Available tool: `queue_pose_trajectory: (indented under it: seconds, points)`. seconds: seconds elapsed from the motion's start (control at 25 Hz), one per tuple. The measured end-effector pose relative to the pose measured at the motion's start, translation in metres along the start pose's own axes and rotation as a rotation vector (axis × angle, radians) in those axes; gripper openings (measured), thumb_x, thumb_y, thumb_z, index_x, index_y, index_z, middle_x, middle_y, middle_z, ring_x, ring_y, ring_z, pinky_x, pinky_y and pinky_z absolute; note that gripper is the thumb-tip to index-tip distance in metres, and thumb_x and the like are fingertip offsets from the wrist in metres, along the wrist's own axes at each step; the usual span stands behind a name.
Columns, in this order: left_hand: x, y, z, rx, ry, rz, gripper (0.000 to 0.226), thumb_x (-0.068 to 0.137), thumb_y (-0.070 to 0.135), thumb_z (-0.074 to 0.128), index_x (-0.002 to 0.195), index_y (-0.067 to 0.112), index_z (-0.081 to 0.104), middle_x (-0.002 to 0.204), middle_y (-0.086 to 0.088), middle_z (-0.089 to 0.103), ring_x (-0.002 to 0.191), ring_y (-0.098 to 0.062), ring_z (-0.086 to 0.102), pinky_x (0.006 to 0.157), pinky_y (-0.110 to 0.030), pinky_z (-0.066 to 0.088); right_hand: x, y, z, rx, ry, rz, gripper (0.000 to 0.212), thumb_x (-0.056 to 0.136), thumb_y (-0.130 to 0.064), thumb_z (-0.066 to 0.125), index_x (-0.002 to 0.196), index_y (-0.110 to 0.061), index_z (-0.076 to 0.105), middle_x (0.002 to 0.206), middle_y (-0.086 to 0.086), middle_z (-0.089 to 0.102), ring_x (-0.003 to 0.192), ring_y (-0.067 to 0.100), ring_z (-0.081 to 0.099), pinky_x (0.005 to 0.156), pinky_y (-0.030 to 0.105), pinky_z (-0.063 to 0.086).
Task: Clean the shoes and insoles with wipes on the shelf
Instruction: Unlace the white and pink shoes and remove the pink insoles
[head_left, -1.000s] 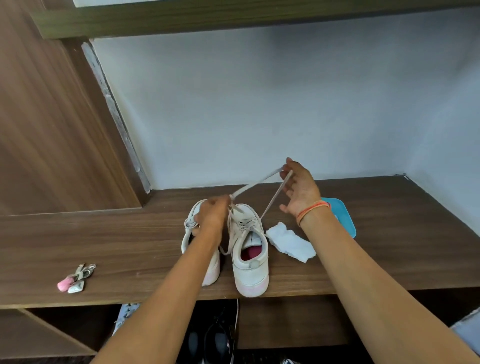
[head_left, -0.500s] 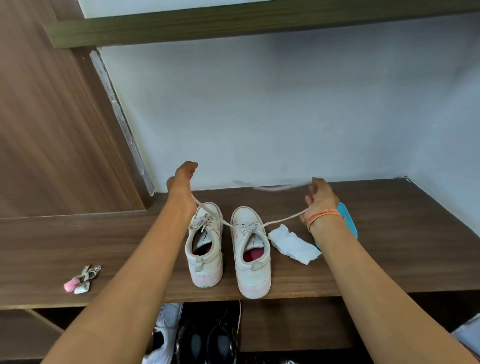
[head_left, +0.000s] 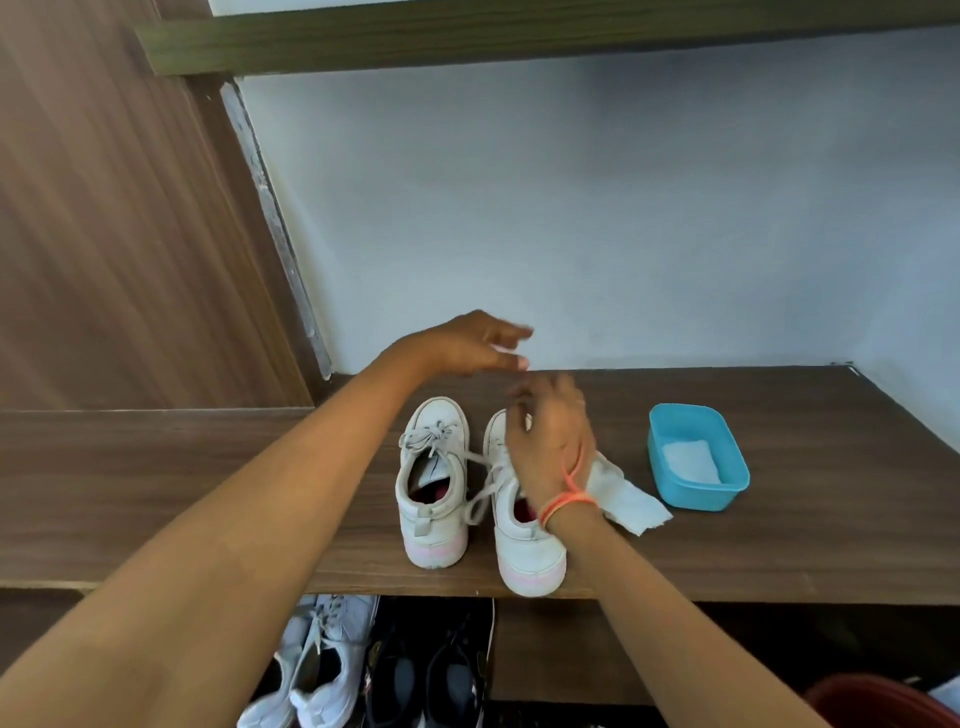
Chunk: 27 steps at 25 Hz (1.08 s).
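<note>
Two white sneakers with pink soles stand side by side, heels toward me, on the wooden shelf (head_left: 208, 493). The left shoe (head_left: 434, 488) is laced. A slack shoelace (head_left: 480, 496) hangs off the right shoe (head_left: 527, 553). My left hand (head_left: 462, 345) hovers, blurred, behind the shoes with its fingers stretched out. My right hand (head_left: 548, 441) is over the front of the right shoe with fingers curled downward; whether they pinch the lace is hidden. A crumpled white wipe (head_left: 631, 501) lies just right of that shoe.
A blue tub (head_left: 727, 493) with folded wipes inside stands to the right of the wipe. The wall closes off the back and a wooden panel (head_left: 104, 234) the left. Several shoes (head_left: 363, 670) sit on the level below. An upper shelf (head_left: 519, 31) runs overhead.
Both hands have come in from pulling the lace ends wide apart and now meet above the right shoe. The lace is slack. The view has shifted, uncovering the blue tub.
</note>
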<state>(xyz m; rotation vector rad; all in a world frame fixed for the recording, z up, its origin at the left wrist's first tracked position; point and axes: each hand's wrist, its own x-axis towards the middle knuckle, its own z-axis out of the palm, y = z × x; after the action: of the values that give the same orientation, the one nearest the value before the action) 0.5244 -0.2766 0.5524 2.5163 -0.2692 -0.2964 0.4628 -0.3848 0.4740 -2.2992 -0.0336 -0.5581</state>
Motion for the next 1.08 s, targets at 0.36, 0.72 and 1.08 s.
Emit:
queue_pose_trajectory:
  seconds: [0.36,0.72,1.08]
  points:
    - [-0.023,-0.091,0.030,0.050,0.156,-0.290,0.048,0.083,-0.005,0.051,0.129,0.008,0.054,0.131,-0.012,0.056,0.119,-0.027,0.054,0.097,-0.035,0.047,-0.010,-0.012,0.063,-0.150,-0.404,0.036,0.038,0.086,-0.053,0.054,0.091,-0.018,0.067,0.107,0.005,0.062,0.103,0.025,0.060,0.074,0.030,0.043]
    - [-0.040,-0.130,0.097,-0.265,0.308,-0.423,0.049,0.087,0.013,0.061,0.133,0.017,0.046,0.123,-0.009,0.058,0.117,-0.028,0.053,0.091,-0.034,0.042,-0.004,-0.001,0.088,-0.134,-0.470,0.073,0.028,0.093,-0.020,0.045,0.089,-0.004,0.067,0.089,0.012,0.064,0.095,0.028,0.063,0.052,0.021,0.034]
    - [-0.045,-0.106,0.114,-0.047,0.524,-0.636,0.033,0.093,0.011,0.043,0.122,0.017,0.058,0.114,-0.013,0.062,0.105,-0.032,0.058,0.074,-0.033,0.041,0.013,-0.003,0.055,0.559,-0.345,0.314,0.024,0.089,-0.011,0.055,0.069,-0.008,0.068,0.063,0.005,0.059,0.060,0.015,0.051,0.059,0.026,0.042]
